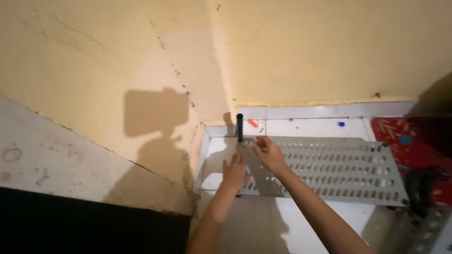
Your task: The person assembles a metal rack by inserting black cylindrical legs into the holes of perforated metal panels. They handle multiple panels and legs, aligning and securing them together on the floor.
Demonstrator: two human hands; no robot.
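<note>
My left hand (234, 173) lies flat, fingers spread, pressing the near corner of the perforated metal shelf panel (329, 169). My right hand (269, 153) pinches narrow at the panel's far-left corner, fingertips on something too small to tell, probably a fastener. At 11 o'clock from that hand a black upright post (239, 127) stands in the wall corner, touching the panel's corner. Judgement: keep the left hand pressing so the panel stays level against the post while the right works. White tiled floor (325, 127) beneath; red mat (414, 141) at 3 o'clock.
</note>
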